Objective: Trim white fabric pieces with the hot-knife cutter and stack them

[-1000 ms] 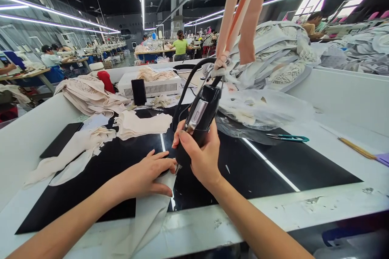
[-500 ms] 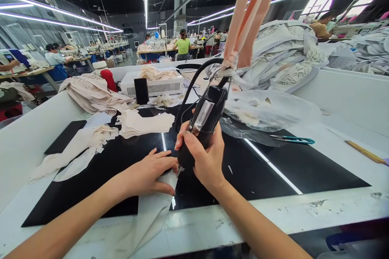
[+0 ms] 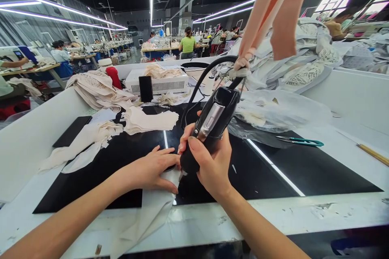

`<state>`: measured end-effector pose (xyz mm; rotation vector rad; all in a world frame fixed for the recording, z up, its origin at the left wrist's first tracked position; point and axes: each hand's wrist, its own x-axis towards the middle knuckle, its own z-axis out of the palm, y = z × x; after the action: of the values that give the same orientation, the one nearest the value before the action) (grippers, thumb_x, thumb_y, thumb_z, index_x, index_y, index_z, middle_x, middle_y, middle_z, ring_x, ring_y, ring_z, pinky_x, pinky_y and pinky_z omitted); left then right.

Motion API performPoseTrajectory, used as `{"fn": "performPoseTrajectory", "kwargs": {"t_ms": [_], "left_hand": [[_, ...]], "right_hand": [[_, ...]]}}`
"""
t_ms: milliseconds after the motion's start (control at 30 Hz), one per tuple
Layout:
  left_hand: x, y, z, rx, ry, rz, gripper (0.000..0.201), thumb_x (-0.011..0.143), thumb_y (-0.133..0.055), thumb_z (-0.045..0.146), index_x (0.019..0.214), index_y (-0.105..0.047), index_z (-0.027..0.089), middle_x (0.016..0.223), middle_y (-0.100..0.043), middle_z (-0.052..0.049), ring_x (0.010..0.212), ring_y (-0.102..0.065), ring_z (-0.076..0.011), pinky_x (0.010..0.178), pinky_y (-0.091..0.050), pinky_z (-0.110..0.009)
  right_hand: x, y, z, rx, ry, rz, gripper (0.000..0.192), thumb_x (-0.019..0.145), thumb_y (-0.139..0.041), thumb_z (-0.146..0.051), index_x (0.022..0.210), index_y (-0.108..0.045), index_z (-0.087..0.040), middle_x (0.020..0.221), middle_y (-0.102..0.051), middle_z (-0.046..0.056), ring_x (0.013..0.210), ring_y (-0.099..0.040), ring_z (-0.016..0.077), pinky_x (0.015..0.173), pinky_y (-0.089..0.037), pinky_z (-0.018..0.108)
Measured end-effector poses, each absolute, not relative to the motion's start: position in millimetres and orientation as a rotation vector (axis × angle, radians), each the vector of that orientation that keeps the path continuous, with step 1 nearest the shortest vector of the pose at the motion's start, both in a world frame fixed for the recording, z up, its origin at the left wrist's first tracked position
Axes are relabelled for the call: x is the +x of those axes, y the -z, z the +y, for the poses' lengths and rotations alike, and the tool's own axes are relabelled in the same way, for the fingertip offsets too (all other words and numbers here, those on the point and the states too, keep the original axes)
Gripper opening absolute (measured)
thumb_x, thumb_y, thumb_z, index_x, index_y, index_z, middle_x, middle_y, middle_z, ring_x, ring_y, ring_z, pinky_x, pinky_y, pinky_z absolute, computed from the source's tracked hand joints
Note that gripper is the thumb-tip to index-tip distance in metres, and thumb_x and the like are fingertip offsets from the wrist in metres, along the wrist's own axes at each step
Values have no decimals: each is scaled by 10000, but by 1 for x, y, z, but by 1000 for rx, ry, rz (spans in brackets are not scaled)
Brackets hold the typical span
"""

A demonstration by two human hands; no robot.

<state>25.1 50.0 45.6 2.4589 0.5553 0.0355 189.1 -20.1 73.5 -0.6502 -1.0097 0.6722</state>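
On the black mat (image 3: 100, 178) of the white counter (image 3: 334, 210), seen from the head camera, lies a pale fabric piece (image 3: 152, 210) that hangs over the mat's near edge. The left hand (image 3: 152, 172) presses flat on this fabric, fingers spread and closed on nothing. Just right of that hand, the right hand (image 3: 209, 162) has its grip wrapped tight round a black handheld cutter (image 3: 209, 125), tilted, its tip touching the fabric beside the left fingertips. A black cable (image 3: 197, 85) loops up from the cutter's top, where peach straps (image 3: 267, 12) hang from above. Behind the cutter sits a clear plastic bag (image 3: 279, 113); right of the bag lie teal snips (image 3: 300, 141). Left of the cutter are a stack of cream cut pieces (image 3: 148, 119) and, farther back, a white box unit (image 3: 164, 83).
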Motion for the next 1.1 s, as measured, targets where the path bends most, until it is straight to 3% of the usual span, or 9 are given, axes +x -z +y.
{"fn": "performPoseTrajectory", "kwargs": {"t_ms": [200,333,567,700,767,833,900,1000,1100], "left_hand": [[25,-44,52,2494,-85,469,564,878,-938,319,1378,-684,260,1584,-618,-115,1643,-349,-393,1356,-113,-725],[25,-41,53,2497,-77,473,614,861,-956,356,1397,-672,264,1616,-585,-128,1649,-328,-410,1348,-139,-733],[26,-41,54,2505,-85,473,723,821,-988,375,1454,-659,256,1651,-555,-140,1638,-351,-425,1351,-205,-691],[24,-43,47,2598,-134,494,838,807,-1005,371,1522,-593,226,1647,-546,-180,1596,-417,-444,1315,-266,-748],[17,-40,35,2680,-263,578,787,815,-1002,375,1474,-600,223,1643,-538,-186,1561,-468,-429,1284,-360,-725],[8,-35,16,2779,-459,731,575,884,-948,307,1355,-632,216,1553,-602,-167,1458,-577,-368,1215,-509,-603],[-1,-27,-6,2912,-530,885,360,955,-858,208,1241,-640,201,1322,-700,-121,1218,-703,-307,1038,-631,-473],[-10,-15,-29,3095,-518,899,103,1031,-699,158,1105,-635,187,1010,-707,-61,881,-719,-262,774,-657,-406],[-19,-10,-29,3119,-501,824,182,1031,-565,34,1124,-630,176,1029,-720,-60,898,-723,-242,827,-658,-385]], "right_hand": [[187,-66,-22,-705,-677,-1022,273,839,-828,-313,1030,-635,-283,825,-706,-66,656,-680,131,662,-635,308],[188,-64,-22,-765,-674,-1008,267,846,-817,-332,1047,-649,-282,862,-702,-53,729,-713,153,728,-647,339],[187,-64,-26,-724,-689,-1033,322,848,-847,-387,1060,-628,-284,837,-695,-59,663,-695,146,679,-652,331],[185,-63,-29,-752,-680,-1059,302,869,-833,-374,1065,-623,-280,858,-697,-52,639,-671,132,684,-657,332],[185,-66,-30,-746,-682,-1061,272,882,-816,-345,1049,-612,-277,851,-702,-54,609,-655,121,641,-641,308],[187,-69,-30,-705,-694,-1062,261,885,-809,-316,1008,-582,-276,825,-698,-63,581,-646,113,577,-609,273],[189,-73,-29,-667,-690,-1061,274,880,-810,-292,971,-552,-276,798,-687,-73,563,-642,108,540,-588,251],[191,-77,-26,-661,-667,-1051,287,864,-824,-274,964,-555,-273,783,-691,-78,554,-639,105,533,-586,246],[192,-79,-23,-677,-665,-1030,297,850,-848,-302,962,-575,-269,788,-705,-72,553,-644,109,533,-592,253]]}}
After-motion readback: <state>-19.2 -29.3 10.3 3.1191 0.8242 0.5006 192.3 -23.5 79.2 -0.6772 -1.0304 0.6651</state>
